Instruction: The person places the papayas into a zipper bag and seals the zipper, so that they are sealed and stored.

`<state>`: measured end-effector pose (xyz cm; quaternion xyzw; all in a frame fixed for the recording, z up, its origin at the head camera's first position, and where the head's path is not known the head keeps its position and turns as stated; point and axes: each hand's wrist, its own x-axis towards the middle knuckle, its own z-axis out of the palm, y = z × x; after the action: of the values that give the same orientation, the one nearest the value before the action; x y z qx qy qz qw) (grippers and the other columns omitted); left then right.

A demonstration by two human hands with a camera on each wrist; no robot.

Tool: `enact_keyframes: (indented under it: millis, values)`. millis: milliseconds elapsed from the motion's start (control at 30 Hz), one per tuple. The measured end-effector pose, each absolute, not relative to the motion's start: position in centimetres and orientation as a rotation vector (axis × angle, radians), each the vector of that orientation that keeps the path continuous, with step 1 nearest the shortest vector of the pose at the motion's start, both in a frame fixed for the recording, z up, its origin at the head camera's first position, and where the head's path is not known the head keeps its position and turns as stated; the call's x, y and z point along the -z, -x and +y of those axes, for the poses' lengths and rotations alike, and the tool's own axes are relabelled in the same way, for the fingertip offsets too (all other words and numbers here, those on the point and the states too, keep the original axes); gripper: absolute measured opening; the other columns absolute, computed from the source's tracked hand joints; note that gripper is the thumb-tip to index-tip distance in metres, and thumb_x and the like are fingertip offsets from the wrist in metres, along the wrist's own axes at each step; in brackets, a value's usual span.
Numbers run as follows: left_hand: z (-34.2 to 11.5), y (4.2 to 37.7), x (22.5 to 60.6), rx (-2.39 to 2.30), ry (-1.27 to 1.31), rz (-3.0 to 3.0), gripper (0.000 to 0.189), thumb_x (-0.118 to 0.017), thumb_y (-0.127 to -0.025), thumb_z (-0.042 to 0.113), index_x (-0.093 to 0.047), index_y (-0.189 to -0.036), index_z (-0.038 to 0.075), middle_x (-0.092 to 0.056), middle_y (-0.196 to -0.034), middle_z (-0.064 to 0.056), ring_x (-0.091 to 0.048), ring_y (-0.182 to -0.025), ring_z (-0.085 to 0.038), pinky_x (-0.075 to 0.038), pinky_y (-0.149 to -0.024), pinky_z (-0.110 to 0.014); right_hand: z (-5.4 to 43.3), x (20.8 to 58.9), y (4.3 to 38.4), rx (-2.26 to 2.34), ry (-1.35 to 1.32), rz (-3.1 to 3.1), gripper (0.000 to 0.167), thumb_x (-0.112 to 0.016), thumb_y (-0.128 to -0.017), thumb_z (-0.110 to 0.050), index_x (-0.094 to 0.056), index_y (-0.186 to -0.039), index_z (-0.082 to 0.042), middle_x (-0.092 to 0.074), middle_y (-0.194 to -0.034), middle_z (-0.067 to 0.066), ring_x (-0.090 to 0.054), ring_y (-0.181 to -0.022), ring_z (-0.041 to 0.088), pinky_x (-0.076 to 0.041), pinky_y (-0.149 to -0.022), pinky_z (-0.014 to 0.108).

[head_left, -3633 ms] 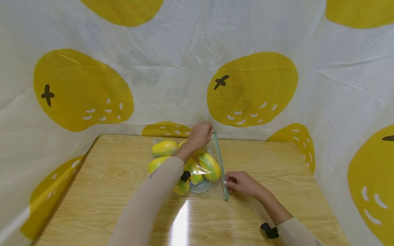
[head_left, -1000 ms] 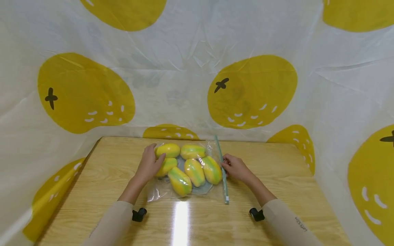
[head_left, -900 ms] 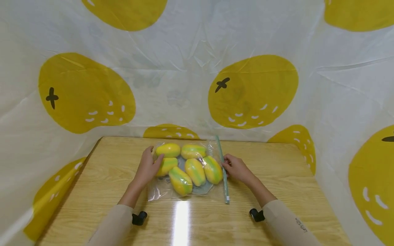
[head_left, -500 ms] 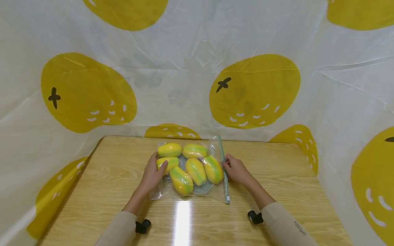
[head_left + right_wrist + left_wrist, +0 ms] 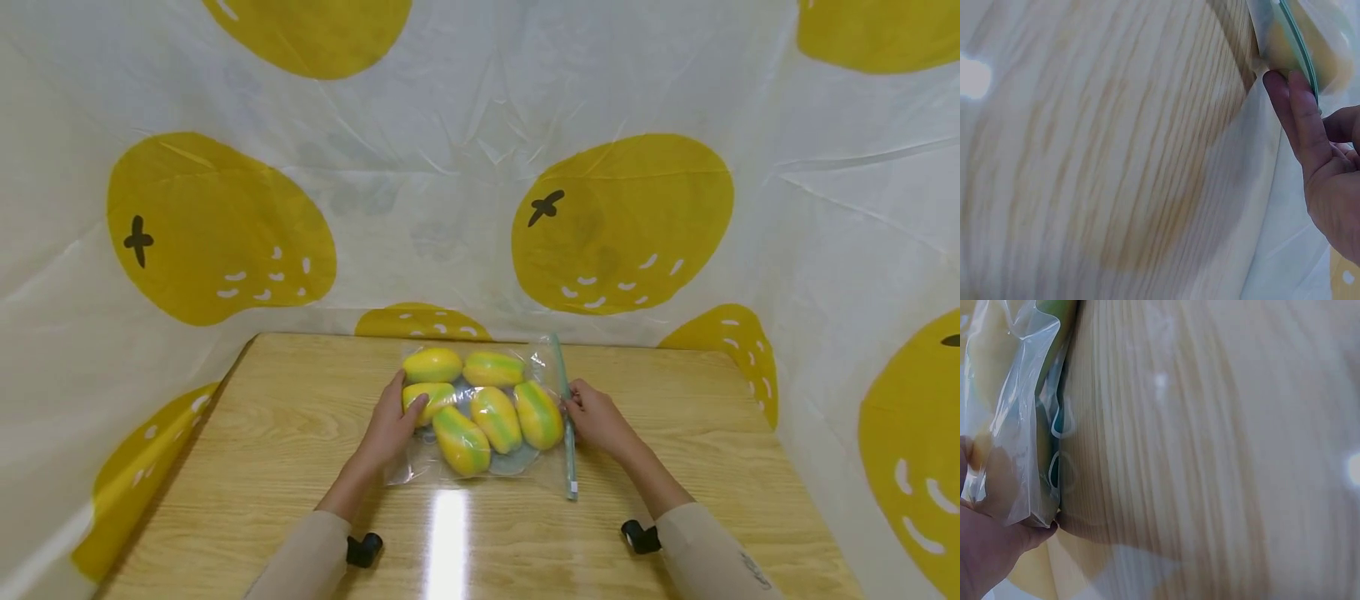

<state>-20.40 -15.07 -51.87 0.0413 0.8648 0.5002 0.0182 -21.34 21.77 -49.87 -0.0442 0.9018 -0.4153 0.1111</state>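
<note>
A clear slider zip bag (image 5: 542, 357) lies across the middle of the wooden table, filled with several yellow-and-green papayas (image 5: 461, 446). Under the fruit a pale bluish-grey flat piece (image 5: 525, 460) shows through the plastic. My left hand (image 5: 388, 425) grips the bag's left end, thumb on top over one papaya and fingers beneath; the left wrist view shows the bag's edge (image 5: 1029, 469) inside that grasp. At the bag's right side my right hand (image 5: 598, 417) pinches the green zip strip (image 5: 567, 442) about midway along. A white slider (image 5: 573, 487) sits at the strip's near end.
The wooden table (image 5: 690, 467) runs back to a white curtain (image 5: 427, 200) printed with large yellow fruit, which also hangs at both sides. A black wrist camera (image 5: 365, 550) projects from the left sleeve, another camera (image 5: 640, 537) from the right.
Earlier both hands were on the zip strip, the left at its far end. The left hand then went to the bag's left end. Within the last second, bag and hands have shifted right.
</note>
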Motion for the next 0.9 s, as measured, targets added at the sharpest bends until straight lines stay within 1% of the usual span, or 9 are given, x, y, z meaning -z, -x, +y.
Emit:
enact_keyframes:
  millis: [133,267,367,533,733,900]
  values:
    - [-13.6,20.9,52.2,-1.577,-0.178,2.678,0.076,-0.054,-0.108,0.033,-0.016,-0.162,-0.006,-0.027,-0.163,-0.032,-0.028,-0.151,-0.048,-0.025,-0.123,-0.061,23.1,49.6,21.2,1.169,0.099,2.700,0.016,-0.050,-0.108,-0.010,-0.055,-0.118,0.002,-0.069,-0.111,0.021,-0.064,-0.085,0.021,-0.057,-0.061,0.027]
    - [-12.2,21.4,52.4,-1.605,-0.182,2.655,0.076,-0.053,-0.108,0.033,-0.016,-0.162,-0.005,-0.027,-0.164,-0.031,-0.028,-0.152,-0.047,-0.024,-0.124,-0.059,24.2,49.5,21.1,1.149,0.078,2.720,0.016,-0.049,-0.108,-0.011,-0.054,-0.116,0.002,-0.067,-0.105,0.019,-0.060,-0.079,0.020,-0.054,-0.060,0.027]
    - [-11.2,21.7,52.5,-1.616,-0.193,2.634,0.076,-0.053,-0.108,0.033,-0.015,-0.163,-0.004,-0.026,-0.164,-0.030,-0.027,-0.153,-0.047,-0.023,-0.125,-0.059,25.1,49.5,20.7,1.168,0.049,2.723,0.018,-0.049,-0.108,-0.012,-0.054,-0.117,0.003,-0.068,-0.108,0.022,-0.061,-0.079,0.021,-0.055,-0.061,0.028]
    - [-9.9,21.8,52.4,-1.589,-0.233,2.626,0.076,-0.053,-0.109,0.031,-0.013,-0.162,-0.006,-0.024,-0.165,-0.032,-0.026,-0.153,-0.047,-0.023,-0.125,-0.059,26.3,49.8,20.3,1.194,-0.016,2.718,0.019,-0.047,-0.109,-0.011,-0.053,-0.120,0.004,-0.069,-0.115,0.026,-0.062,-0.080,0.022,-0.057,-0.063,0.030]
    - [-9.0,21.9,52.3,-1.581,-0.286,2.649,0.076,-0.053,-0.109,0.030,-0.014,-0.161,-0.009,-0.025,-0.162,-0.035,-0.028,-0.151,-0.050,-0.025,-0.123,-0.060,27.2,50.0,20.3,1.194,-0.017,2.763,0.018,-0.047,-0.108,-0.009,-0.054,-0.118,0.005,-0.070,-0.112,0.026,-0.064,-0.082,0.023,-0.055,-0.063,0.029]
    - [-9.2,21.8,52.0,-1.556,-0.268,2.659,0.075,-0.053,-0.109,0.031,-0.016,-0.161,-0.009,-0.027,-0.162,-0.035,-0.030,-0.150,-0.051,-0.027,-0.122,-0.062,27.2,49.9,20.4,1.187,-0.021,2.741,0.021,-0.047,-0.107,-0.009,-0.054,-0.121,0.005,-0.071,-0.114,0.026,-0.063,-0.081,0.021,-0.053,-0.063,0.027]
